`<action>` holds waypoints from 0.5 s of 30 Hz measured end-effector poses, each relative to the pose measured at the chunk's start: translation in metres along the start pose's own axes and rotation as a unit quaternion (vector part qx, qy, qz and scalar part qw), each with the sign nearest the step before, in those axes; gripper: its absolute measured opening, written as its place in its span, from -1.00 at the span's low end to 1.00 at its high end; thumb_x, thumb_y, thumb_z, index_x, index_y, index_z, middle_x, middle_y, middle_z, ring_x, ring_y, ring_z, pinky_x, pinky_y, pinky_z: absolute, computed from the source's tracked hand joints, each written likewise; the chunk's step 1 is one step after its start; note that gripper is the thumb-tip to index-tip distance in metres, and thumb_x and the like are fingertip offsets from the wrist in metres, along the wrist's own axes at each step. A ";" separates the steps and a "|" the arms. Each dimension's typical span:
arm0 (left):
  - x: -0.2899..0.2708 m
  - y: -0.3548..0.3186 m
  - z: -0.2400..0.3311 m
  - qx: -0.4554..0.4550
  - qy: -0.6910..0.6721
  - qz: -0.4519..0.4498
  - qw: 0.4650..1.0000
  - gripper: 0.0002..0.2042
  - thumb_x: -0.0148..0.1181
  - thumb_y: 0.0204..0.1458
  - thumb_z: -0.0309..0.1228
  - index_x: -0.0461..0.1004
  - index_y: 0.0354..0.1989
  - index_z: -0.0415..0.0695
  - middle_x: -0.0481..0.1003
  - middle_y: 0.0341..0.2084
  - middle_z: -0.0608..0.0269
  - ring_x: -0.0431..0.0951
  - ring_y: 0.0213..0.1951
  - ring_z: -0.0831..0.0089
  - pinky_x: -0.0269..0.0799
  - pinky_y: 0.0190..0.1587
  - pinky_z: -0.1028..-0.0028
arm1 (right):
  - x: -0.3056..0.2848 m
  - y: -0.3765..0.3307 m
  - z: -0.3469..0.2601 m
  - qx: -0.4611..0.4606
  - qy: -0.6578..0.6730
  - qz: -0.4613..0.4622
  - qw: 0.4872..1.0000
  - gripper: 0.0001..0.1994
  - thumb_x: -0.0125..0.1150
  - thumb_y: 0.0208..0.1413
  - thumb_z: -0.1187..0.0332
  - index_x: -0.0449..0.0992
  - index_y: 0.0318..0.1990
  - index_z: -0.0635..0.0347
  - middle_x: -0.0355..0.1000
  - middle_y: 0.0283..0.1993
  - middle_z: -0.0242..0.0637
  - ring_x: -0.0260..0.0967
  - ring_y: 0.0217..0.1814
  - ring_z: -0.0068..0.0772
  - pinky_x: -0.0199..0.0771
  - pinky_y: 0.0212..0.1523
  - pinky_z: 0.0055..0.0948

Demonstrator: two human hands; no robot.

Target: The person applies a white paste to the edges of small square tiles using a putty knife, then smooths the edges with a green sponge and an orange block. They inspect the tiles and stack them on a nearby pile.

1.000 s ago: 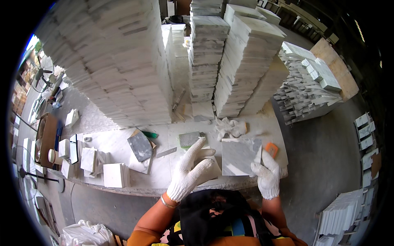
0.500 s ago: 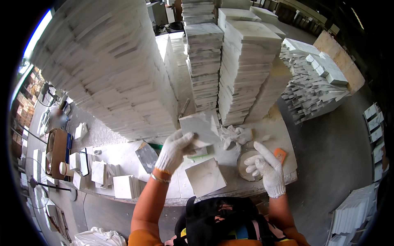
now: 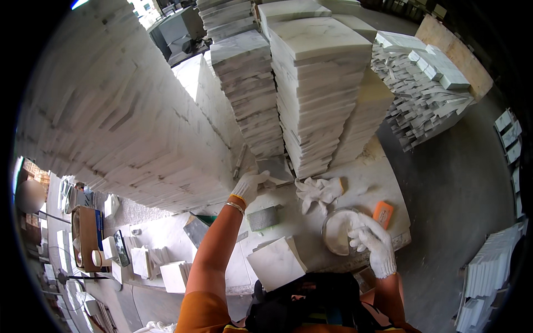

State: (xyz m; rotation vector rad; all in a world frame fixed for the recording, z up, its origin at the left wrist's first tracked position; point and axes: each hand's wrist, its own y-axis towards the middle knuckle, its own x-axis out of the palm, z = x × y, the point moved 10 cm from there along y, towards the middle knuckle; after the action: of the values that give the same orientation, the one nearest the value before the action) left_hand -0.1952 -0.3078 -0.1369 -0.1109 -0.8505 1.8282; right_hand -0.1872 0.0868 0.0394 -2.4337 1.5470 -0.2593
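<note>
A stone workshop seen from the head camera: tall stacks of white marble tiles [image 3: 316,83] rise at the far side of a dusty white workbench [image 3: 366,186], with a long wall of stacked slabs [image 3: 122,122] running down the left and a heap of narrow marble strips [image 3: 422,83] on a wooden pallet [image 3: 455,50] at the far right. The grey concrete floor [image 3: 455,188] lies to the right of the bench.

The left hand [image 3: 249,186], in a white work glove, reaches far across the bench to the foot of the middle stack. Its fingers are closed around the edge of a grey-white tile [image 3: 276,169] that leans tilted against the base of the stacks. The bare forearm with a thin bracelet stretches back toward the near edge.

The right hand [image 3: 373,244], also gloved, rests near the right end of the bench with fingers loosely curled over the rim of a round white bowl [image 3: 336,233]; whether it grips the rim or only lies on it cannot be told. Just right of the bowl lies an orange sponge block [image 3: 382,213].

Between the two hands a spare pair of white gloves [image 3: 317,191] lies crumpled on the bench. Near the left forearm sits a small grey block [image 3: 262,218], and close to the near edge a square white tile [image 3: 276,262] lies flat. Further left, small tile pieces [image 3: 161,266] stand on a lower surface.
</note>
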 end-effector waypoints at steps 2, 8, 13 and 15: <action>-0.001 0.005 0.003 0.002 0.024 0.014 1.000 -0.76 0.27 0.23 -0.28 0.45 -0.10 -0.17 0.59 -0.21 0.17 0.66 -0.24 0.30 0.64 -0.15 0.36 | 0.000 0.003 0.001 0.010 -0.006 -0.002 1.000 -0.48 0.18 0.25 0.21 0.42 0.29 0.30 0.59 -0.12 -0.23 0.53 -0.23 -0.50 0.39 -0.28 -0.60; -0.004 -0.003 0.034 0.152 0.428 0.105 0.885 -0.42 0.36 0.01 -0.05 0.44 0.01 -0.31 0.60 -0.24 -0.17 0.65 -0.19 -0.04 0.56 -0.16 0.19 | 0.012 0.012 0.007 0.033 -0.011 -0.016 0.999 -0.50 0.19 0.25 0.27 0.41 0.30 0.31 0.60 -0.11 -0.20 0.54 -0.22 -0.50 0.41 -0.27 -0.58; -0.001 -0.015 0.051 0.209 0.545 0.146 0.798 -0.31 0.37 -0.09 -0.07 0.41 0.13 -0.34 0.59 -0.16 -0.27 0.60 -0.07 -0.14 0.48 0.01 0.13 | 0.020 0.017 0.002 0.042 -0.020 -0.030 0.998 -0.51 0.19 0.25 0.30 0.41 0.30 0.31 0.60 -0.11 -0.19 0.54 -0.22 -0.50 0.43 -0.26 -0.56; -0.003 -0.015 0.046 0.225 0.523 0.166 0.805 -0.34 0.36 -0.08 -0.09 0.43 0.13 -0.31 0.58 -0.14 -0.26 0.59 -0.06 -0.14 0.49 0.02 0.12 | 0.022 0.018 0.002 0.040 -0.026 -0.037 0.998 -0.51 0.19 0.25 0.30 0.41 0.30 0.31 0.60 -0.10 -0.19 0.54 -0.22 -0.49 0.44 -0.25 -0.56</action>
State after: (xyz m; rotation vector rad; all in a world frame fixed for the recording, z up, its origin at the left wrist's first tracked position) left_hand -0.2026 -0.3304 -0.0946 -0.9140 0.4138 1.8440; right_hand -0.1929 0.0596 0.0323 -2.4181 1.4011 -0.2649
